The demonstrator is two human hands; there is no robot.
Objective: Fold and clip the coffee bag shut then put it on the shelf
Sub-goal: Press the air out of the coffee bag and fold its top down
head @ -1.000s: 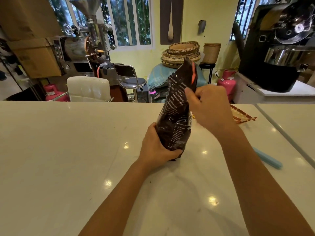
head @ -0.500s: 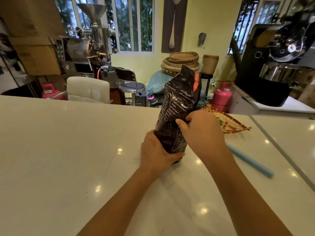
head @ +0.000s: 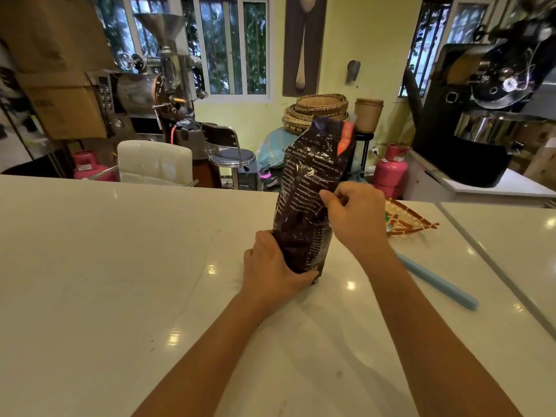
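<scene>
A dark brown coffee bag point(head: 310, 188) with white print and an orange strip near its top stands upright on the white counter point(head: 120, 266). My left hand point(head: 270, 266) wraps the bag's bottom left side. My right hand point(head: 358, 218) pinches the bag's right edge at mid height. The bag's top is upright and unfolded. A long light blue clip bar point(head: 439, 281) lies on the counter to the right of my right forearm.
A brown and orange patterned wrapper point(head: 406, 221) lies behind my right hand. A seam splits the counter on the right point(head: 493, 266). Beyond the counter stand a white chair point(head: 153, 161), coffee roasters point(head: 150, 91), baskets point(head: 319, 109) and pink gas cylinders point(head: 391, 170).
My right hand slid down from the bag's upper edge to its middle, then rose slightly. The view moved closer and tilted up. My left hand kept its hold at the base.
</scene>
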